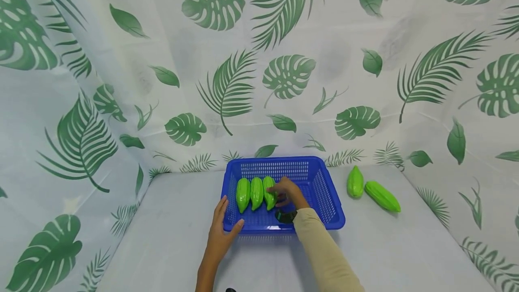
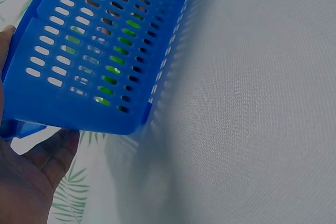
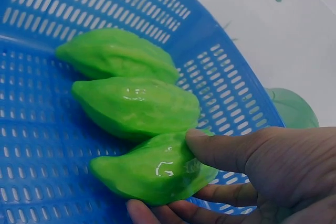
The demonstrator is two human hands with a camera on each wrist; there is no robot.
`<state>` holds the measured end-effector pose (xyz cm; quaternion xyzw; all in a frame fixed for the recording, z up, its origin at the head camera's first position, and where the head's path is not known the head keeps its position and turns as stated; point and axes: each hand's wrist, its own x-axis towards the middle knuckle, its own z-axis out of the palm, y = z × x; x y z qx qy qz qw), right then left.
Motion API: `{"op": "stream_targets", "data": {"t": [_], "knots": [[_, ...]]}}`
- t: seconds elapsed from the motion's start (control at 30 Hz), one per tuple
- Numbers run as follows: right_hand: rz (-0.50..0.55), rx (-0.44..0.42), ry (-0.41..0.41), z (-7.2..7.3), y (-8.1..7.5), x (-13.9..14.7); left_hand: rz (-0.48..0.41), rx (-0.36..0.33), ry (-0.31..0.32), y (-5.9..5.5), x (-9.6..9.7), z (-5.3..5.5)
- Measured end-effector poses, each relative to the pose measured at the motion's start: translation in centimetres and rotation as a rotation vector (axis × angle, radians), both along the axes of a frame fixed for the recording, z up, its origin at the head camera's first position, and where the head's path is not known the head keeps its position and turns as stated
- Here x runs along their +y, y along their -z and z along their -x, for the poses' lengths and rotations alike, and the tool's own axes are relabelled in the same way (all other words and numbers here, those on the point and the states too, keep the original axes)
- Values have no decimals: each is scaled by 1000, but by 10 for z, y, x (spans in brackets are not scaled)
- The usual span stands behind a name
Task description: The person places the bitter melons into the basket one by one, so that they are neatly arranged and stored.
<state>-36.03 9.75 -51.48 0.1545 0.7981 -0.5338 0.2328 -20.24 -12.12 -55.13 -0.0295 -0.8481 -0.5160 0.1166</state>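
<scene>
Three glossy green bitter melons lie side by side in a blue plastic basket [image 1: 320, 202], the left one [image 1: 243, 194], the middle one [image 1: 257, 193] and the right one [image 1: 269, 195]. My right hand [image 1: 287, 189] holds the right one; in the right wrist view the thumb lies on top of this bitter melon [image 3: 157, 169] and the fingers curl along its far side. At the basket's front left corner, my left hand [image 1: 222, 233] rests with fingers stretched along the outside and thumb spread near the front rim. The left wrist view shows those fingers [image 2: 55, 156] touching the basket's edge.
Two more green bitter melons lie on the white table to the right of the basket, one nearly upright in view [image 1: 355, 182] and one slanted [image 1: 383, 196]. A leaf-printed white cloth [image 1: 243, 89] hangs behind and on both sides.
</scene>
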Motion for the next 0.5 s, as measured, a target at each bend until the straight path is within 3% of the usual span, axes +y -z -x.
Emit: {"op": "stream_targets", "data": {"t": [0.5], "knots": [[-2, -5, -27, -2, -1, 2, -3, -7, 2, 0, 0, 0]]}}
